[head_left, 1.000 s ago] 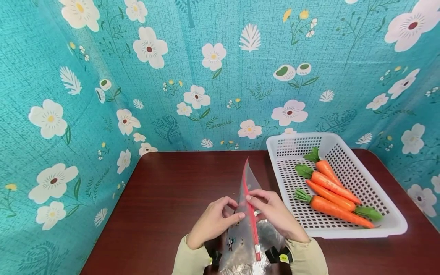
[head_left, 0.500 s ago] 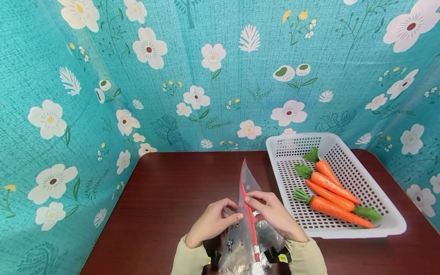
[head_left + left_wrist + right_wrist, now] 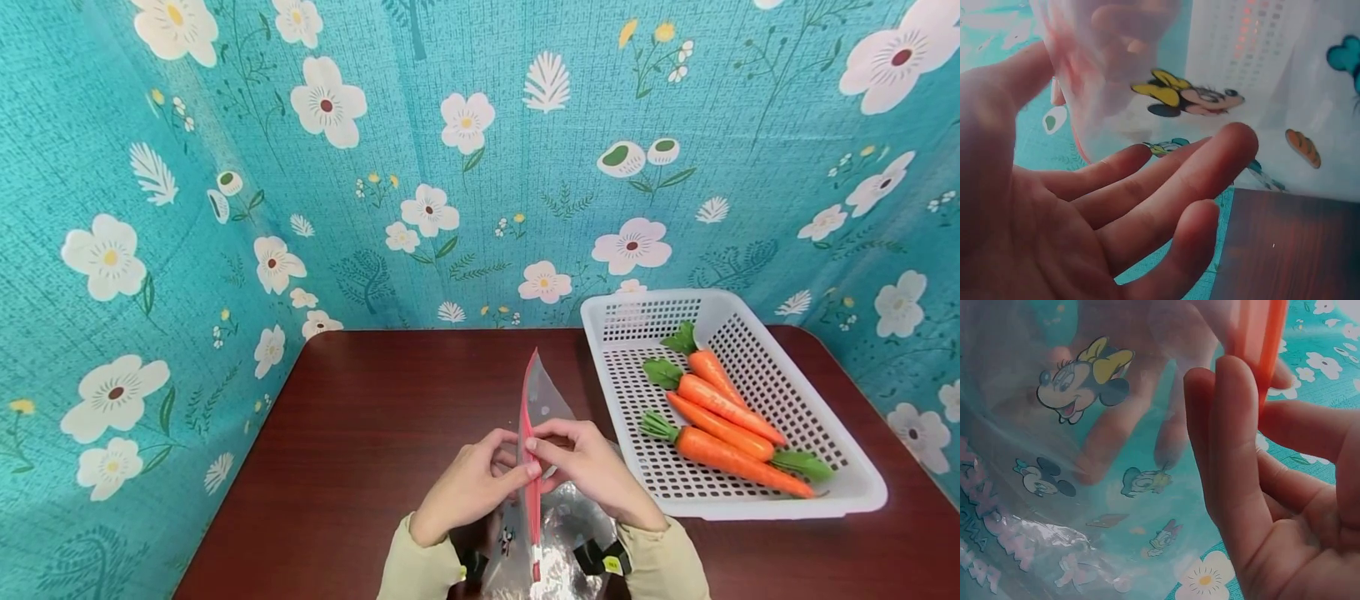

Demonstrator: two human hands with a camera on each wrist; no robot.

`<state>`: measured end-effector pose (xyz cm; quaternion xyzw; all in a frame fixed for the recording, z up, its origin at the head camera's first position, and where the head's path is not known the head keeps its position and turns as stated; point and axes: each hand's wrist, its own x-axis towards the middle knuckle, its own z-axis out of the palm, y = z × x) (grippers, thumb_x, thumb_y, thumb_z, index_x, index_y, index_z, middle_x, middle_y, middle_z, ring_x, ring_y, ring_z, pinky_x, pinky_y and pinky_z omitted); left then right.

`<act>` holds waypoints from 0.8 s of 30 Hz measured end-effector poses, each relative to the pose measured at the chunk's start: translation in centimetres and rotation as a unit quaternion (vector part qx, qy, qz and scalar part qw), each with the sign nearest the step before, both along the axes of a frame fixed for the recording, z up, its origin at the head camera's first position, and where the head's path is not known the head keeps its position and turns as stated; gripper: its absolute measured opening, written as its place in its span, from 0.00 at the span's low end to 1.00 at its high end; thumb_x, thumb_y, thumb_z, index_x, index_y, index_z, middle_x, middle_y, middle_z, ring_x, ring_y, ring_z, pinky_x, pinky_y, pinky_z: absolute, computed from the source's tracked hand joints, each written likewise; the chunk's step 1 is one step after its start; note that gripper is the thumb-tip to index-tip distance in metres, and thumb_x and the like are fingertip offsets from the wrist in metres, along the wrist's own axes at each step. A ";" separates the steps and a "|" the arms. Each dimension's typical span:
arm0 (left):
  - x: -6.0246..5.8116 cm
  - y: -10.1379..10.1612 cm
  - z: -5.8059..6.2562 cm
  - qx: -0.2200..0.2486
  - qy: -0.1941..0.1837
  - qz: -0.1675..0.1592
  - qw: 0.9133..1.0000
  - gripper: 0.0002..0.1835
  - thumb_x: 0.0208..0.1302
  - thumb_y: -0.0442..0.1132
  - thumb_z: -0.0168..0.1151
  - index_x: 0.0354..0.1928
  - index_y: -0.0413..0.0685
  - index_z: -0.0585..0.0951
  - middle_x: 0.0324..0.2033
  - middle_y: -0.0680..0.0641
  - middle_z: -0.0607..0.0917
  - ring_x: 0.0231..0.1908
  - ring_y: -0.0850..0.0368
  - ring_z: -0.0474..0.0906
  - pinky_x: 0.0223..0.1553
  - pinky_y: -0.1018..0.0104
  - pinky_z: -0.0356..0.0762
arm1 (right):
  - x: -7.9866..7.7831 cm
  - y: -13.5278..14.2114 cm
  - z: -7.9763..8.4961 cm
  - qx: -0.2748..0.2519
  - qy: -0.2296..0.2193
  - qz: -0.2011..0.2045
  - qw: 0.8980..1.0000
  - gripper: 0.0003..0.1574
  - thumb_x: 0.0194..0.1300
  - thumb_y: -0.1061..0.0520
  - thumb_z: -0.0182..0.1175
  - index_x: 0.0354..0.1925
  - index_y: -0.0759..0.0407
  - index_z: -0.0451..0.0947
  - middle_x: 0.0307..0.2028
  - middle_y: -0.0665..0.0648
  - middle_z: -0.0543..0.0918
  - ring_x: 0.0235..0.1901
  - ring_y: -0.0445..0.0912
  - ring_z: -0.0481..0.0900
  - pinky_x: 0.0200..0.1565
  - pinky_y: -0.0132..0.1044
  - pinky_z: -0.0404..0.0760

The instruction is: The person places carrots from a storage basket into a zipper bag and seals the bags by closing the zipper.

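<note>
A clear zip bag (image 3: 551, 400) with a red zip strip (image 3: 533, 517) stands up between my hands in the head view. A small white slider (image 3: 536, 552) sits near the strip's close end. My left hand (image 3: 480, 482) pinches the strip from the left, while its other fingers lie loosely bent along the bag in the left wrist view. From the other side my right hand (image 3: 592, 467) pinches the same strip, thumb and fingers right beside the left thumb. Cartoon faces (image 3: 1079, 381) are printed on the bag's film. The bag's lower part is cut off by the frame.
To the right stands a white perforated basket (image 3: 862, 492) holding several carrots (image 3: 738, 460) with green tops. Under everything is a dark red-brown table (image 3: 337, 467). A teal flowered cloth (image 3: 465, 250) hangs behind it and along the sides.
The near end of the zip strip has swung left, so the strip now runs almost straight away from me. My right hand has shifted left, bringing the two thumbs closer together.
</note>
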<state>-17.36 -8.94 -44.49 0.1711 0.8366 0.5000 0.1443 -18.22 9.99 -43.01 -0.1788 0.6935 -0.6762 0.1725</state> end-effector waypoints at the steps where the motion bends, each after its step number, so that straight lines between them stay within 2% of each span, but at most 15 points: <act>1: 0.0 0.0 0.0 -0.003 0.004 0.000 1.000 0.28 0.55 0.60 0.56 0.53 0.52 0.70 0.35 0.53 0.84 0.26 0.66 0.80 0.29 0.72 0.76 | 0.0 -0.1 0.0 0.002 0.000 0.001 1.000 0.21 0.61 0.55 0.56 0.45 0.73 0.73 0.30 0.62 0.82 0.26 0.48 0.82 0.27 0.47 0.80; 9: 0.1 -0.3 0.2 0.005 0.021 -0.013 1.000 0.28 0.56 0.59 0.57 0.54 0.52 0.69 0.35 0.53 0.84 0.29 0.70 0.80 0.32 0.73 0.75 | -0.1 -0.3 -0.3 0.011 0.002 -0.010 1.000 0.19 0.60 0.57 0.57 0.43 0.73 0.73 0.27 0.64 0.82 0.23 0.45 0.82 0.26 0.47 0.80; 15: 0.2 -0.8 0.4 0.007 0.019 -0.014 1.000 0.33 0.56 0.56 0.57 0.61 0.57 0.59 0.44 0.48 0.80 0.23 0.63 0.80 0.26 0.71 0.76 | 0.0 -0.4 -0.1 0.071 0.009 -0.050 0.996 0.15 0.59 0.59 0.57 0.41 0.70 0.74 0.23 0.62 0.81 0.19 0.46 0.80 0.24 0.43 0.80; 17: 0.2 -0.9 0.6 0.005 0.031 -0.014 0.999 0.34 0.57 0.54 0.58 0.63 0.61 0.56 0.45 0.48 0.79 0.21 0.63 0.79 0.24 0.71 0.75 | 0.2 -0.5 0.1 0.099 0.022 -0.065 0.993 0.12 0.59 0.60 0.57 0.41 0.67 0.75 0.22 0.60 0.81 0.18 0.47 0.80 0.22 0.41 0.80; 21: 0.2 -1.1 0.7 -0.022 0.098 -0.024 0.995 0.35 0.57 0.46 0.57 0.64 0.67 0.54 0.33 0.54 0.81 0.16 0.68 0.74 0.21 0.73 0.73 | 0.5 -0.5 0.5 0.173 0.076 -0.099 0.977 0.13 0.55 0.64 0.54 0.41 0.62 0.76 0.19 0.54 0.79 0.14 0.44 0.78 0.19 0.36 0.78; 24: 0.2 -1.2 0.7 -0.046 0.140 -0.049 0.988 0.30 0.57 0.40 0.54 0.62 0.69 0.60 0.21 0.57 0.76 0.12 0.69 0.68 0.17 0.74 0.69 | 0.8 -0.5 0.8 0.220 0.115 -0.115 0.962 0.18 0.51 0.65 0.52 0.43 0.60 0.77 0.17 0.53 0.78 0.12 0.41 0.76 0.17 0.33 0.76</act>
